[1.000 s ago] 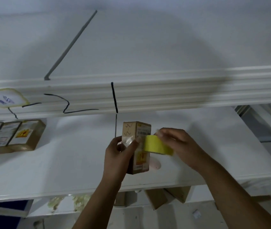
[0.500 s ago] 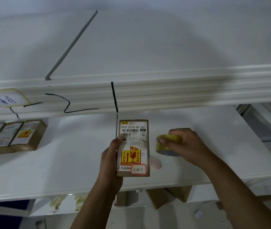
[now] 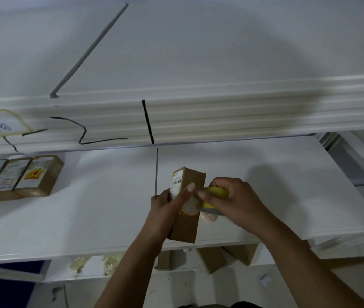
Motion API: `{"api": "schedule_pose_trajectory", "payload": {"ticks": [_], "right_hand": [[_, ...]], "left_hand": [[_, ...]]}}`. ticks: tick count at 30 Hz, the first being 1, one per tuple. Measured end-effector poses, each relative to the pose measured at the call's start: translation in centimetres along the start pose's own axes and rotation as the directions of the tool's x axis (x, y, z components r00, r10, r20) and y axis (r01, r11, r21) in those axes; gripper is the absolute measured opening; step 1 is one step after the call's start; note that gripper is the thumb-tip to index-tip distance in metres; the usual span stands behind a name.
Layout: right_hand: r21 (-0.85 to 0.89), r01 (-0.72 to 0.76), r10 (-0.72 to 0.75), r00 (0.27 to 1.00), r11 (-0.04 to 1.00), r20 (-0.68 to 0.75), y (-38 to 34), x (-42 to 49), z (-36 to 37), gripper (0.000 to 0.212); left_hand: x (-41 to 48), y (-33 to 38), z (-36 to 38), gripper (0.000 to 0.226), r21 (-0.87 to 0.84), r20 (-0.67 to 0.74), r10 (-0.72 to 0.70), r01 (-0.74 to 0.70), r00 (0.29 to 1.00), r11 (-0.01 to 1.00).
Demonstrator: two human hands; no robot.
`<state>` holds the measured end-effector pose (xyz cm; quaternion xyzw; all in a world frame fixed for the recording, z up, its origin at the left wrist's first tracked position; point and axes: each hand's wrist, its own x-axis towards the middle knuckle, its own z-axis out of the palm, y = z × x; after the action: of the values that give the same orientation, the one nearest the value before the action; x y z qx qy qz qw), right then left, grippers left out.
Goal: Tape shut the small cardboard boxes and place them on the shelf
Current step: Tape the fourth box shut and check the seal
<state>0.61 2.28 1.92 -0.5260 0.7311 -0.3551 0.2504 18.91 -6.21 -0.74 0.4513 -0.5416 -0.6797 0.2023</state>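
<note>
A small brown cardboard box (image 3: 188, 227) with a white barcode label stands upright in my left hand (image 3: 165, 210), which grips it from the left, thumb pressed on a strip of clear tape on its side. My right hand (image 3: 232, 201) holds a yellow tape roll (image 3: 217, 193) against the box's right side, and its fingertips meet my left thumb at the tape. Both hands hover over the white shelf (image 3: 87, 214).
Three sealed labelled boxes (image 3: 19, 177) lie in a row at the shelf's left. A small pinkish object (image 3: 208, 217) lies on the shelf behind the roll. Several more cardboard boxes (image 3: 225, 256) sit on a lower level below the shelf's front edge. An upper shelf edge runs overhead.
The box has turned from label-facing to its plain brown side. My right hand brought the tape roll back against the box, meeting my left thumb.
</note>
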Motion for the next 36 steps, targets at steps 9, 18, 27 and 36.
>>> {"api": "schedule_pose_trajectory", "payload": {"ticks": [9,18,27,36], "right_hand": [[0.561,0.025,-0.135,0.978,0.827,0.156,1.2,-0.2,-2.8,0.066],[0.055,-0.068,0.065,0.997,0.996,0.048,1.8,1.4,-1.8,0.056],[-0.134,-0.102,0.11,0.993,0.986,0.049,2.5,1.7,-0.9,0.078],[0.682,-0.099,-0.15,0.944,0.725,0.295,6.0,2.7,-3.0,0.051]], "left_hand": [[-1.0,0.1,-0.5,0.052,-0.374,0.012,0.041,-0.034,0.999,0.927],[-0.3,-0.8,0.3,0.073,-0.626,0.227,-0.008,0.152,0.974,0.765],[1.6,-1.1,-0.1,0.073,-0.135,0.045,-0.019,0.025,0.999,0.991],[3.5,-1.9,-2.7,0.046,-0.5,0.185,-0.118,0.197,0.976,0.844]]}}
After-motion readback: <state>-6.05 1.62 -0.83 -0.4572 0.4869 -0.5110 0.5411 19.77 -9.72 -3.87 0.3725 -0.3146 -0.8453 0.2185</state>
